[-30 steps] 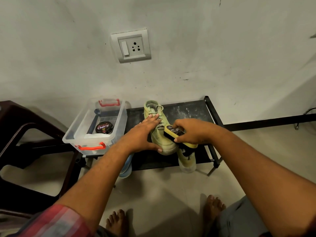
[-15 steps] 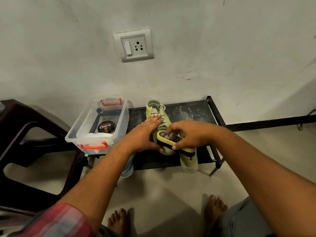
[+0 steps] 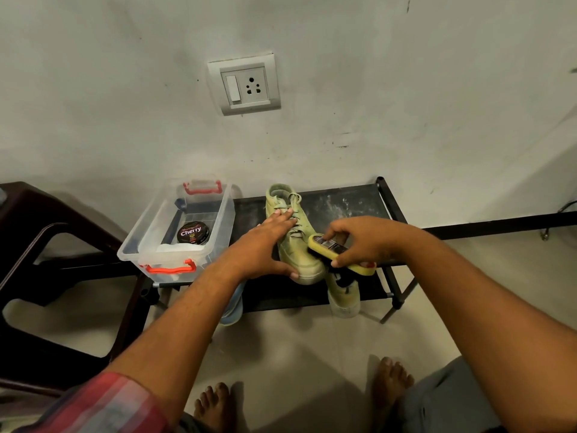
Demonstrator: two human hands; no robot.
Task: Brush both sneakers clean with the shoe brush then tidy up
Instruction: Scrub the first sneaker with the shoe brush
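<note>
While the left hand point(image 3: 265, 245) presses the centre-frame sneaker point(image 3: 304, 260), its fingers are extended. The right hand point(image 3: 365, 242) clasps the shoe brush point(image 3: 324, 245).

This looks like a home. A low black shoe rack point(image 3: 349, 203) stands on a pale floor point(image 3: 296, 348) against a scuffed wall point(image 3: 406, 89) with 1 switch-and-socket plate point(image 3: 244, 84).

Low black rack point(image 3: 352, 206) by the wall: clear bin point(image 3: 218, 226) on left end, green sneaker point(image 3: 307, 264) mid-top, second sneaker point(image 3: 343, 300) at near right edge.
</note>
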